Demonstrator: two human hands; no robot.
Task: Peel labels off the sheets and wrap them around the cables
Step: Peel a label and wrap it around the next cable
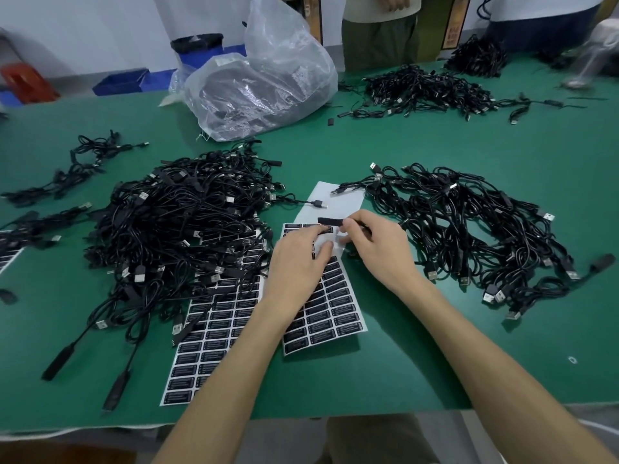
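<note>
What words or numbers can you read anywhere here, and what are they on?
Middle label sheet: white print on black labels, too small to read.
Left label sheet: the same print, too small to read.
Hanging sign at the back: red characters, too blurred to read.
Nothing here is clear enough to quote.

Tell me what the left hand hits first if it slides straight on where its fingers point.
Probably the black cable module pinched in the right hand, just beyond the fingertips of the left hand over the label sheet; height is unclear, so it could pass underneath.
</note>
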